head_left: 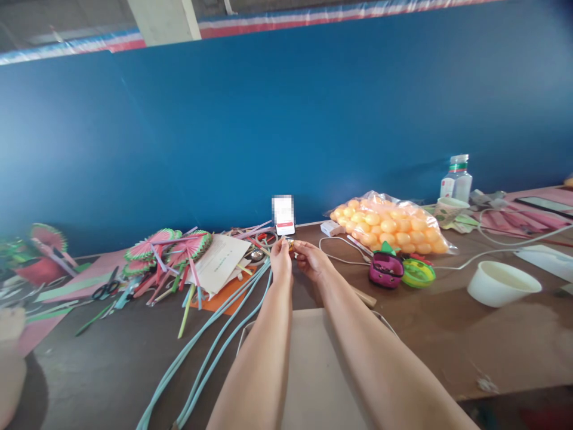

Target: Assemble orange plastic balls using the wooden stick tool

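At the far left of the brown counter lie a pair of black-handled scissors and, just behind them, a heap of pink-and-green folded paper fans mixed with loose coloured sticks. A sheet of white paper rests against the fans, and long pale-blue cords run from that pile toward the near edge.

In the middle, both forearms reach out over a flat beige board. The left hand has its fingers drawn together, pinching a small gold-coloured object at the fingertips; the right hand meets it from the other side, its fingers also closed on the same little piece (too small to tell what it is). The object sits between the two hands, held just above the counter, directly in front of a white phone propped against the blue wall.

To the right stand a purple toy and a green toy, touching each other, with a clear bag of orange balls behind them. Farther right are a paper cup, a plastic bottle and a white bowl.
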